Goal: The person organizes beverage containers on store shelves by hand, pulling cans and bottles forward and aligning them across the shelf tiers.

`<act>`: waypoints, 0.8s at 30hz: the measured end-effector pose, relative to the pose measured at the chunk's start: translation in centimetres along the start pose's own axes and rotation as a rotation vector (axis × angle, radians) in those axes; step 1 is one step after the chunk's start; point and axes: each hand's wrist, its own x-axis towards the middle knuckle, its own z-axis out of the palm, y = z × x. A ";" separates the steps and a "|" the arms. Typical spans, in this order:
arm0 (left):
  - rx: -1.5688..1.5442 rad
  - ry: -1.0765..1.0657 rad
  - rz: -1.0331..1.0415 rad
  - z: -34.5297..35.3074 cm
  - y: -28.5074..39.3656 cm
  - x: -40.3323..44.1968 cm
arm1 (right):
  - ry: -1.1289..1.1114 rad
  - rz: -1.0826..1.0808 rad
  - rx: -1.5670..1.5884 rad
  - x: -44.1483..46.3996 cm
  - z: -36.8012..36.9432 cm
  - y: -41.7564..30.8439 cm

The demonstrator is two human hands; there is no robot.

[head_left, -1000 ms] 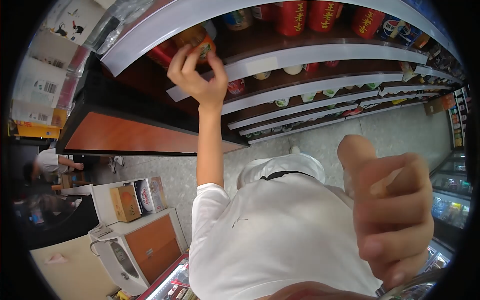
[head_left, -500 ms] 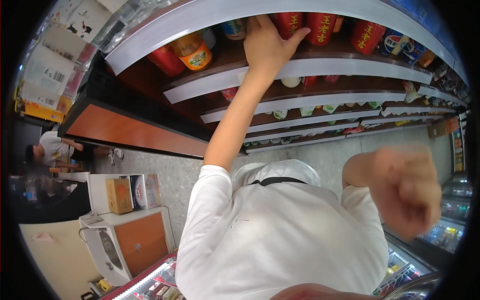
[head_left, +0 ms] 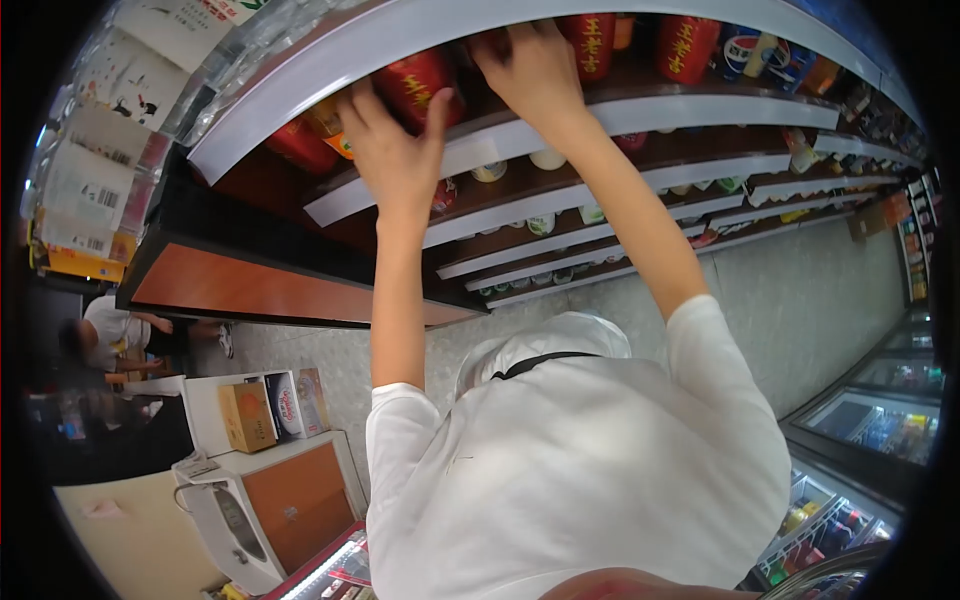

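Observation:
On the upper shelf, my left hand (head_left: 395, 155) has its fingers and thumb around a red drink can (head_left: 412, 85) with yellow characters, which leans a little. Just to its right, my right hand (head_left: 540, 80) reaches under the shelf edge above. A second red can (head_left: 490, 42), mostly hidden, shows between its thumb and fingers. Another red can (head_left: 592, 50) stands directly right of that hand. Left of my left hand are an orange-labelled bottle (head_left: 328, 125), partly covered by the fingers, and a red container (head_left: 300, 145).
Farther right on this shelf are a red can (head_left: 687, 48) and blue Pepsi cans (head_left: 745, 52). Lower shelves (head_left: 640, 200) hold cups and bottles. A seated person (head_left: 115, 330) is at the far left. Cartons (head_left: 248, 415) rest on a white counter; glass coolers (head_left: 890, 410) line the right.
My right hand has come up from the lower right to the upper shelf. My left hand has shifted left, and a red can now stands within its grasp there. The view has turned slightly.

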 end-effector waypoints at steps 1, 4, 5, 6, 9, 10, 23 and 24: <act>-0.008 -0.015 0.000 -0.5 0.0 -0.3 | -0.032 -0.019 0.038 0.6 0.9 0.4; -0.008 -0.005 0.027 -1.3 -0.2 -0.9 | -0.090 -0.078 0.014 2.2 2.3 1.1; -0.064 -0.022 -0.020 -1.2 -0.4 -1.1 | -0.113 -0.125 -0.039 2.5 2.5 1.1; -0.119 -0.039 -0.069 -1.3 -0.5 -1.4 | -0.121 -0.124 -0.044 2.7 2.6 1.2; -0.142 -0.087 -0.082 -1.2 -0.8 -1.6 | -0.096 -0.128 -0.095 3.1 2.5 0.6; -0.187 -0.095 -0.070 -1.2 -0.9 -1.6 | -0.131 -0.121 -0.104 2.7 1.9 0.3; -0.280 -0.249 -0.176 -1.1 -0.9 -0.6 | 0.122 -0.016 0.147 -2.8 -6.6 -1.3; -0.285 -0.239 -0.160 -0.5 -0.7 -0.5 | 0.151 -0.022 0.164 -2.8 -6.7 -0.8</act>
